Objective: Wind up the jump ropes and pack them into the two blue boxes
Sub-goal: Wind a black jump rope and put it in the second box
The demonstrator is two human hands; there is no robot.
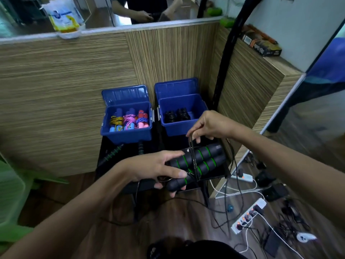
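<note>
My left hand (156, 168) grips the two black handles with green rings (203, 158) of a jump rope, held side by side over a small black table (214, 175). My right hand (209, 126) pinches the thin black cord (192, 146) just above the handles, and the cord loops around them. The rest of the cord (237, 184) hangs down to the floor. The left blue box (128, 134) holds several wound coloured ropes. The right blue box (179, 128) holds two wound black ropes (177, 115). Another black-and-green rope (112, 155) lies on the table at the left.
Both boxes stand open with lids raised against a wooden partition (74, 90). A green plastic chair (11, 193) is at the left. Power strips (248, 215) and tangled cables lie on the wood floor at the right. A person stands behind the partition.
</note>
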